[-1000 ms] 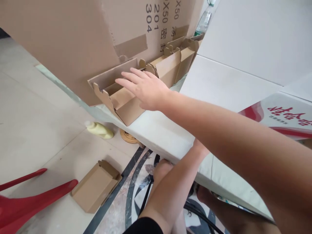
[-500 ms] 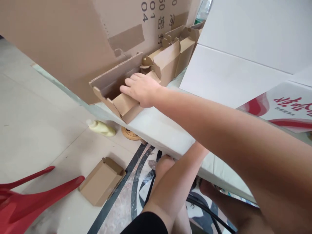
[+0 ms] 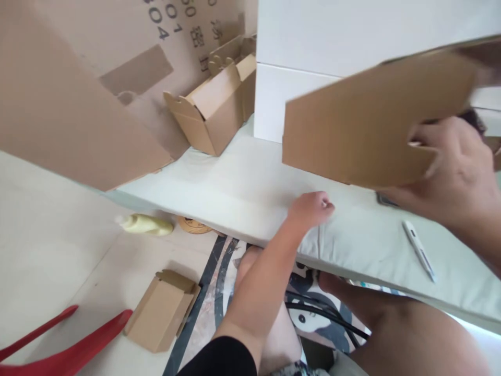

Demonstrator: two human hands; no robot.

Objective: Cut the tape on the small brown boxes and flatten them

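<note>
My right hand (image 3: pixel 456 167) grips a brown cardboard box (image 3: pixel 344 122) by its near edge and holds it above the cloth-covered surface (image 3: pixel 250 177). The box is tilted, with one broad side towards me; its inside is mostly hidden. Below it and to the left, my left hand (image 3: pixel 311 208) is closed in a fist at the cloth, and what it may hold cannot be made out. A slim white pen-like tool (image 3: pixel 418 250) lies on the cloth below my right hand. The corner of a dark flat object (image 3: pixel 386 200) shows under the box.
Small cardboard boxes (image 3: pixel 225 128) stand in a row against a large printed carton (image 3: pixel 82 94). White boxes (image 3: pixel 297 42) rise at the back. On the floor are a folded carton (image 3: pixel 160 313), a pale yellow bottle (image 3: pixel 146 224) and red legs (image 3: pixel 94 334), perhaps a stool's.
My right hand has lifted the nearest open box out of the row and carried it to the right. My left hand has come into sight, and the view has turned right.
</note>
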